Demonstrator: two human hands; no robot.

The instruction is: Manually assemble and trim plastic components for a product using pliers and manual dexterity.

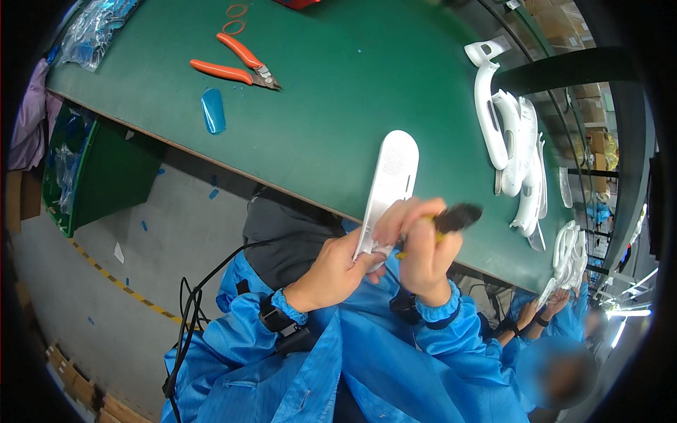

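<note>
My left hand (326, 273) grips the lower end of a long white plastic housing (395, 166) with a rounded top, a patch of small holes and a slot. The housing slants up over the front edge of the green table. In my right hand (427, 257) is a tool with a black and yellow handle (458, 217); motion blurs it, and its working end is hidden by my fingers. This hand is closed round the tool and rests against the housing's lower end, where my fingers cover the surface.
Orange-handled side cutters (243, 65) lie on the green table (317, 92), near a blue oval piece (213, 111) and rubber bands (235, 20). White curved housings (515, 134) are piled rightward. Clear bags (99, 32) sit far left. A co-worker's hands (546, 307) hold white parts.
</note>
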